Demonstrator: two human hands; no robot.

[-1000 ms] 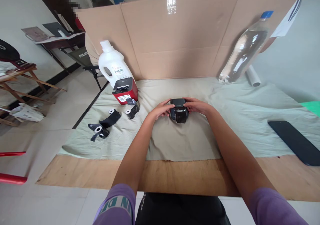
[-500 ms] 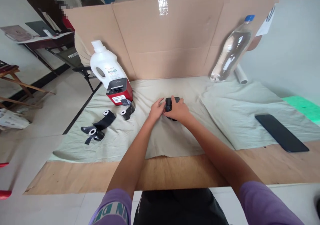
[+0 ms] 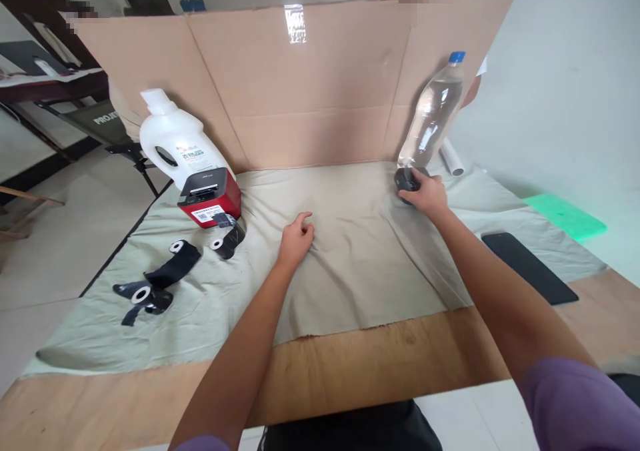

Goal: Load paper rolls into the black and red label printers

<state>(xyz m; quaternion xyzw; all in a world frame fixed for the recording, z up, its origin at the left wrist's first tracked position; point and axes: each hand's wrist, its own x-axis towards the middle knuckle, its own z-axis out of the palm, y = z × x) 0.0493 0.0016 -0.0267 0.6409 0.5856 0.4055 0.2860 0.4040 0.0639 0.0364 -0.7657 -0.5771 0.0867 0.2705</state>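
Note:
My right hand point(image 3: 427, 194) grips a small black device point(image 3: 406, 181) that sits on the pale cloth point(image 3: 360, 257) at the foot of a clear water bottle point(image 3: 430, 114) with a blue cap. Near the cloth's middle rests my left hand point(image 3: 296, 237), fingers loosely curled, holding nothing. A red and black label printer point(image 3: 211, 197) stands at the left in front of a white jug point(image 3: 173, 141). Three black ribbon rolls with white cores lie near it: one roll point(image 3: 226, 241) just below the printer, another roll point(image 3: 179, 257) further left, and a third roll point(image 3: 143, 297) nearest the cloth's left edge.
A cardboard screen point(image 3: 310, 84) walls off the back of the wooden table point(image 3: 350, 364). A black phone point(image 3: 530, 276) lies at the right, beyond it a green sheet point(image 3: 565, 216). A white tube point(image 3: 453, 159) lies behind the bottle. A person stands behind the cardboard.
My right hand has carried the black device from the cloth's middle to the right, next to the bottle. My left hand let go and stayed near the middle.

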